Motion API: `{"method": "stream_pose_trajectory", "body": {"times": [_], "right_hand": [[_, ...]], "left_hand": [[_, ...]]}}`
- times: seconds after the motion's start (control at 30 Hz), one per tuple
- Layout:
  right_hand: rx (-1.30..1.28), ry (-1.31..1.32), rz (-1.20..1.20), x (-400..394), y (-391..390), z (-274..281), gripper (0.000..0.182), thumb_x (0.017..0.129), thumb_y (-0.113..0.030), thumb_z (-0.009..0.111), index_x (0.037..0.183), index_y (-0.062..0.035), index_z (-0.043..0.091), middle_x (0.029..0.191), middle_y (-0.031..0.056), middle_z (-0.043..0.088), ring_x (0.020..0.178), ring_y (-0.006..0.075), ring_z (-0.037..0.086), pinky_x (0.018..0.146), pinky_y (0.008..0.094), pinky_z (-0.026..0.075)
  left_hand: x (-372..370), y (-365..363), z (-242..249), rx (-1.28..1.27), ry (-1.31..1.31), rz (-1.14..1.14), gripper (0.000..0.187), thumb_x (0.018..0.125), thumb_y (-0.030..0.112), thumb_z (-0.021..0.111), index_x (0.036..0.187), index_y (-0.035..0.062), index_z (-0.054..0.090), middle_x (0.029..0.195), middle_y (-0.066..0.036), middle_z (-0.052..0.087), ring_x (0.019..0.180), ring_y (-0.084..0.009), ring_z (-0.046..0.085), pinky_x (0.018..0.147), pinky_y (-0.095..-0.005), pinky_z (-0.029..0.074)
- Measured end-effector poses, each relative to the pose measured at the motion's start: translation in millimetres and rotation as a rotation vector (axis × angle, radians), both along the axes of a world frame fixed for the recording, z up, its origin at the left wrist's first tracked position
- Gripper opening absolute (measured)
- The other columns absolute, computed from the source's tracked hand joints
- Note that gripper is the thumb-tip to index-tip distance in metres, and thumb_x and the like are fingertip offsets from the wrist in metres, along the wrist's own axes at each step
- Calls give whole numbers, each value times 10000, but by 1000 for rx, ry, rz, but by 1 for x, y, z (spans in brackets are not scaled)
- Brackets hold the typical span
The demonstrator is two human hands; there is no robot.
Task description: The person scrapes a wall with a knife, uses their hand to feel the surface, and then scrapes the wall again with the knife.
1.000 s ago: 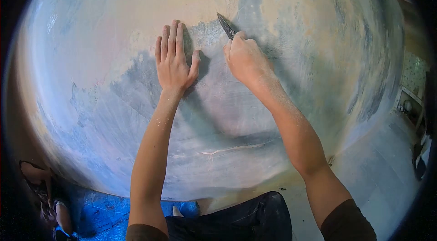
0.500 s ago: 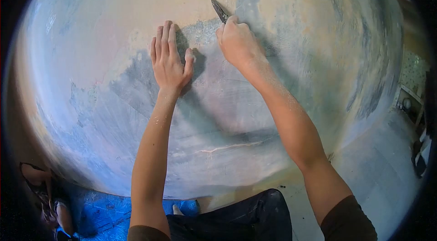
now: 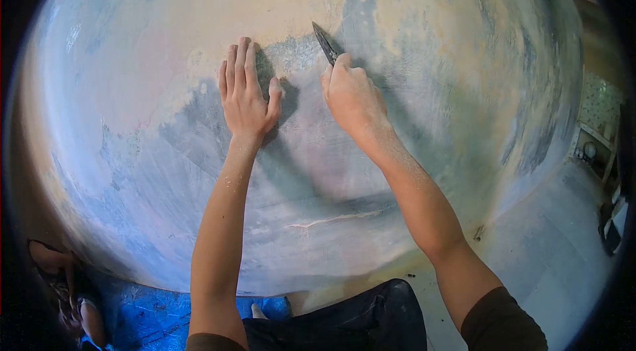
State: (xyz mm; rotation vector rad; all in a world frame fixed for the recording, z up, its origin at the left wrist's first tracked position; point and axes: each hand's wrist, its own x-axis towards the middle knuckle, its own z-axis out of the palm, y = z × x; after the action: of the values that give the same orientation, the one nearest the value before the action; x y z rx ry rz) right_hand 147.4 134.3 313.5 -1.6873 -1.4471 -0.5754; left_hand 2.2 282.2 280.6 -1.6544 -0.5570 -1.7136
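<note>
A large rounded surface [image 3: 225, 13], coated in patchy cream, grey and blue, fills most of the view. My left hand [image 3: 248, 102] lies flat against it, fingers stretched upward and thumb apart, holding nothing. To its right, my right hand [image 3: 351, 96] is closed round a dark pointed blade, apparently a knife [image 3: 324, 44]. The blade points up and to the left, beside a rough grey patch [image 3: 291, 53] with a ragged cream edge. The knife's handle is hidden in my fist. Pale dust clings to my right wrist and forearm.
Blue sheeting [image 3: 149, 314] covers the floor at the lower left, where another person [image 3: 63, 278] is partly visible. My dark-clothed leg [image 3: 344, 318] is at the bottom. Shelving [image 3: 596, 146] with small items stands at the far right. A pale crack [image 3: 331, 220] crosses the surface's lower part.
My right hand has moved down and slightly right with the knife, drawing the blade tip lower across the surface. My left hand stays nearly in place.
</note>
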Motion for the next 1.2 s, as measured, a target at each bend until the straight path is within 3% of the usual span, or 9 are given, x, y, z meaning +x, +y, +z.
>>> {"method": "stream_pose_trajectory", "body": {"times": [0.2, 0.3, 0.7, 0.9, 1.0, 1.1, 1.2], "right_hand": [[-2, 13, 2, -3, 0, 4, 350, 1033, -228, 485, 1103, 114, 478, 963, 323, 705, 944, 451, 723, 806, 518, 597], [0, 36, 4, -3, 7, 7, 430, 1054, -292, 463, 1157, 126, 480, 968, 340, 697, 969, 491, 697, 839, 566, 562], [174, -65, 113, 16, 31, 50, 407, 1031, -276, 498, 1092, 127, 503, 943, 364, 681, 944, 523, 684, 817, 584, 557], [191, -71, 41, 9, 27, 33, 409, 1045, -287, 460, 1099, 116, 508, 914, 361, 683, 910, 523, 687, 802, 575, 563], [86, -63, 28, 3, 13, 17, 344, 1018, -213, 487, 1085, 125, 484, 922, 322, 710, 917, 457, 726, 793, 514, 598], [56, -53, -9, 3, 14, 4, 307, 1024, -208, 478, 1048, 98, 472, 902, 321, 707, 906, 454, 728, 778, 513, 601], [41, -13, 17, 3, 10, -3, 364, 1055, -283, 458, 1110, 76, 488, 924, 338, 694, 925, 504, 695, 811, 576, 561]], "left_hand": [[1, 0, 0, 8, -2, -2, 706, 920, 274, 541, 1566, 61, 352, 1624, -120, 372, 1524, -317, 294, 1253, -486, 180], [2, 0, -1, 1, -5, 5, 705, 922, 279, 539, 1568, 65, 352, 1625, -120, 371, 1527, -317, 290, 1253, -487, 179], [2, 1, 0, 14, -16, 15, 691, 935, 286, 534, 1566, 66, 359, 1623, -121, 376, 1522, -319, 300, 1249, -491, 190], [1, 0, -1, 4, -5, 11, 693, 933, 280, 536, 1567, 66, 354, 1620, -120, 381, 1520, -318, 304, 1248, -493, 191], [0, 2, -1, 13, -3, 10, 694, 930, 277, 537, 1566, 65, 356, 1619, -119, 382, 1522, -317, 301, 1250, -493, 187], [0, 2, -1, 13, 0, 7, 694, 926, 274, 537, 1564, 67, 358, 1619, -117, 382, 1523, -315, 299, 1252, -491, 183], [0, 0, -2, 6, -3, 4, 689, 928, 274, 535, 1563, 70, 363, 1618, -115, 384, 1524, -313, 299, 1253, -489, 185]]}}
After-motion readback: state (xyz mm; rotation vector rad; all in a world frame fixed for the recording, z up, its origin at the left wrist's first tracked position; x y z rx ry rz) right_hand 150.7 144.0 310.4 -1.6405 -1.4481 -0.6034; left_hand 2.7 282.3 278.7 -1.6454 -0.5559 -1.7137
